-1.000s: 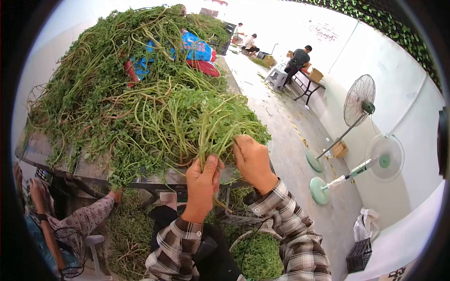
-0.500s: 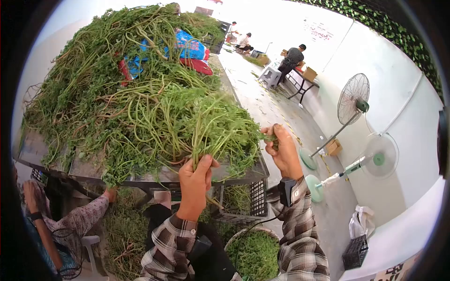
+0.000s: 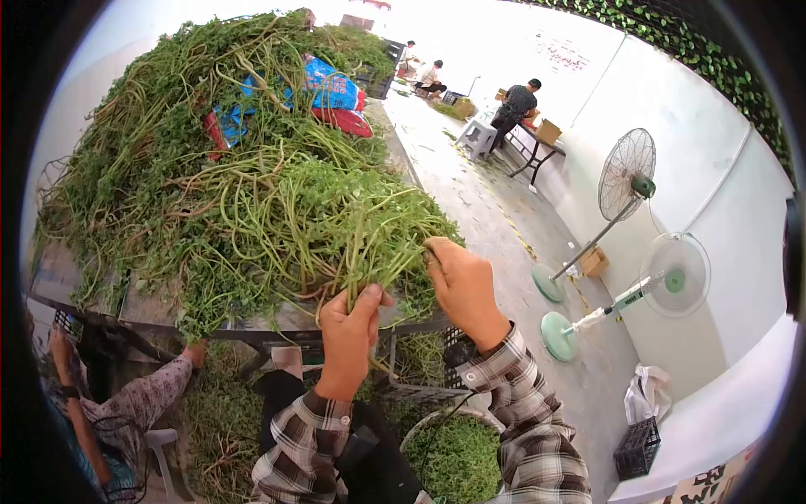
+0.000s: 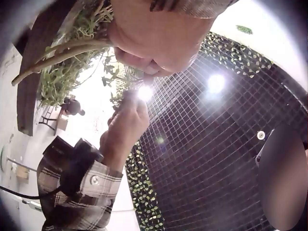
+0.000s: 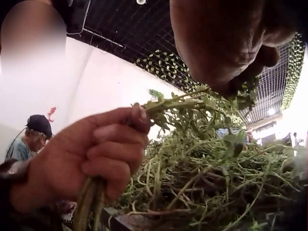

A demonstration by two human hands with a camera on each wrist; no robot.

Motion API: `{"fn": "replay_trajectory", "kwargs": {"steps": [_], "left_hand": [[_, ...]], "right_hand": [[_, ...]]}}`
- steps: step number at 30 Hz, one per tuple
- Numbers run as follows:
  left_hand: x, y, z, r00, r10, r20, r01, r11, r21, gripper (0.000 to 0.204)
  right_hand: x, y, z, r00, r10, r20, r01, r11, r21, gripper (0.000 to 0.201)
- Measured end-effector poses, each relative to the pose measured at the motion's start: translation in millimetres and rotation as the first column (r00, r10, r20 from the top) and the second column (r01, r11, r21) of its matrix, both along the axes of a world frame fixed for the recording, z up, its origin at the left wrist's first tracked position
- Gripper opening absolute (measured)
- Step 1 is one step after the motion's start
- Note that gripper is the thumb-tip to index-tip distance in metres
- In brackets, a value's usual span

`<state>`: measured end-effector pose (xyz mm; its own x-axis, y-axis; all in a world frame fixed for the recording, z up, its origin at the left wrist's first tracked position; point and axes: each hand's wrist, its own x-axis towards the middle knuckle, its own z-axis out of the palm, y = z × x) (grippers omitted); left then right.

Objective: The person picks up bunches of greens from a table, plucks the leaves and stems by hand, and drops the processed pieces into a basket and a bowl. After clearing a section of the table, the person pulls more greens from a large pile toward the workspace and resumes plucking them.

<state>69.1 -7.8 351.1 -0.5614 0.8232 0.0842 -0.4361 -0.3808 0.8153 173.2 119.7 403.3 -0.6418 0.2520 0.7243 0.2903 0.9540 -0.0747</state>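
Note:
In the head view my left hand (image 3: 347,336) grips a bunch of leafy green stems (image 3: 359,265) by its lower part, at the table's front edge. The cut ends (image 4: 57,60) stick out below the fist in the left wrist view. To the right of the bunch, my right hand (image 3: 470,290) has its fingers curled at the leafy tops. Small leaves (image 5: 245,98) show at its fingertips in the right wrist view, pinched there. A large heap of the same greens (image 3: 168,160) covers the table (image 3: 149,302) behind both hands.
Below my hands are a tub of loose leaves (image 3: 457,462) and a black crate (image 3: 420,391). A blue and red bag (image 3: 336,84) lies on the heap. Someone's patterned leg (image 3: 151,395) is at the left; two fans (image 3: 628,176) stand at the right.
My right hand swung out to the right with picked leaves, then came back to the bunch's right side. My left hand kept its grip on the stems.

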Motion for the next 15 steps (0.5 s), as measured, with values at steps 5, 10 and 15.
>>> {"fn": "replay_trajectory", "kwargs": {"steps": [5,10,15], "left_hand": [[5.7,-6.5,2.0,0.999,-0.028,-0.046,0.029,0.999,0.022,0.024],[-7.9,-6.9,0.8,0.999,0.001,0.049,-0.004,0.998,0.057,0.024],[-2.5,-2.9,-2.7,0.994,-0.056,0.092,0.047,0.994,0.101,0.023]], "right_hand": [[13.7,47.4,-23.1,0.952,-0.288,0.107,0.288,0.958,0.01,0.014],[41.0,49.1,-6.4,0.966,-0.187,-0.178,0.078,0.87,-0.488,0.013],[40.0,3.9,14.4,0.958,-0.136,-0.253,-0.119,0.613,-0.781,0.019]]}}
